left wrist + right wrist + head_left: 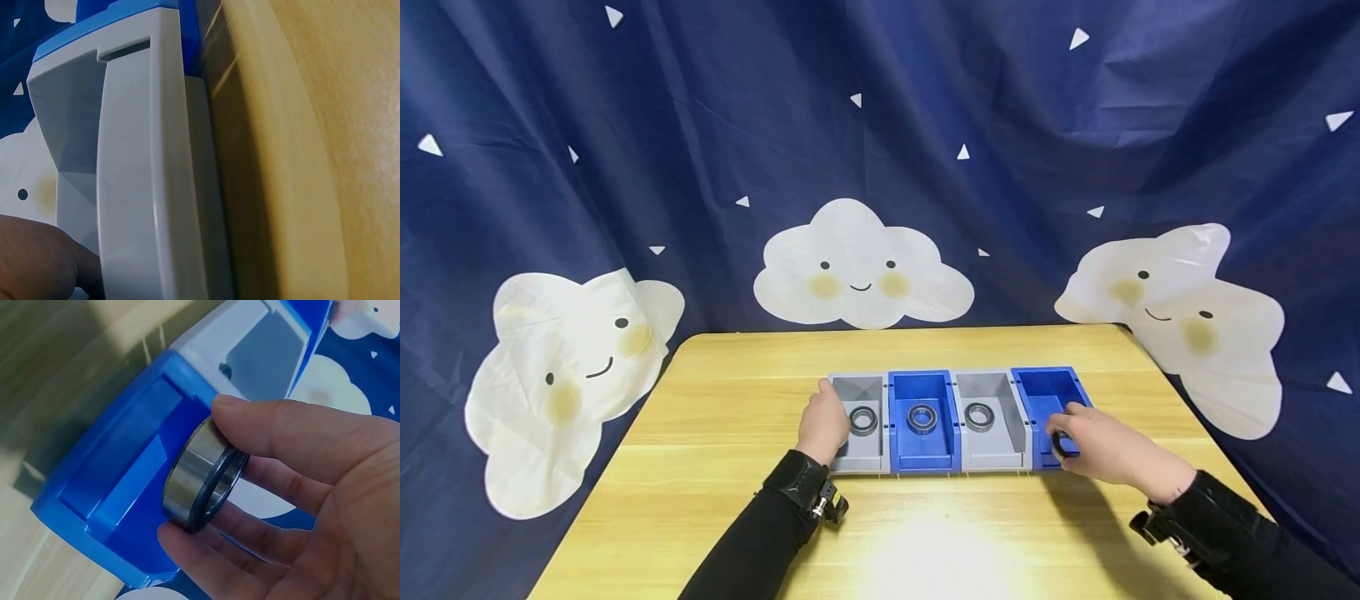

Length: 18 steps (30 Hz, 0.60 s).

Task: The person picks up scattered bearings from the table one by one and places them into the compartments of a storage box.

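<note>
Four-sided open bins stand in a row, grey and blue by turns. My left hand grips the left side wall of the leftmost grey bin; its front shows large in the left wrist view, with a finger at its side. At the other end, my right hand pinches a ball bearing between thumb and fingers, tilted on edge over the front of the rightmost blue bin. One bearing lies flat in each other bin: left grey, blue and right grey.
The bins stand side by side, touching, on a light wooden table. Behind the table's far edge hangs a dark blue curtain with white clouds and triangles. Bare wood lies in front of the row.
</note>
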### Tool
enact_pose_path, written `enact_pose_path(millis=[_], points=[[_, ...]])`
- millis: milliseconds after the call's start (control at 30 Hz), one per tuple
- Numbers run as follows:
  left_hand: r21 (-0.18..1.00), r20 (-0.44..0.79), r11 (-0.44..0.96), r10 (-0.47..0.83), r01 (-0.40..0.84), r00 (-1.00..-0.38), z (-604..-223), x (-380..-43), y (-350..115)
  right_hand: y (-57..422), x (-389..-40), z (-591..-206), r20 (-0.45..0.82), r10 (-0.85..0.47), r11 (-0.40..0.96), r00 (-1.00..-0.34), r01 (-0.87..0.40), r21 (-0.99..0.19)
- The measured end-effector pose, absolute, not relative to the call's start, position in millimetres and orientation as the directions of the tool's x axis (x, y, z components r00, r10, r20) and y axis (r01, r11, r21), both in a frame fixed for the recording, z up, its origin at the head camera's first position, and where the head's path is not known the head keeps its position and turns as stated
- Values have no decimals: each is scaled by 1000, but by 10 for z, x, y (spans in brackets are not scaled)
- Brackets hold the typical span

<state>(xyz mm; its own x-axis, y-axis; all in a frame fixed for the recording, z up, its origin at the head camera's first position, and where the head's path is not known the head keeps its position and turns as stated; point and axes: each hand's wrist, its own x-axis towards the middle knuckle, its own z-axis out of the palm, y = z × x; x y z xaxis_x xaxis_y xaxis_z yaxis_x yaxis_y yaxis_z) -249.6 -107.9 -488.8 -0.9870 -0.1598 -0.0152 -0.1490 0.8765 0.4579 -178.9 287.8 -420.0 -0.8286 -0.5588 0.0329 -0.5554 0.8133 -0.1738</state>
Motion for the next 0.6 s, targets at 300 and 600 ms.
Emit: enact_pose_path(millis=[300,600], points=[[456,0,878,-165,-147,-986,-4906,-2498,-1061,2892,-1978,-4212,22,-562,813,-827,-556,-173],[453,-7,879,-161,-147,-987,-4890,-2481,-1073,2884,-2160,-4199,-24,-550,823,-835,-537,-186]])
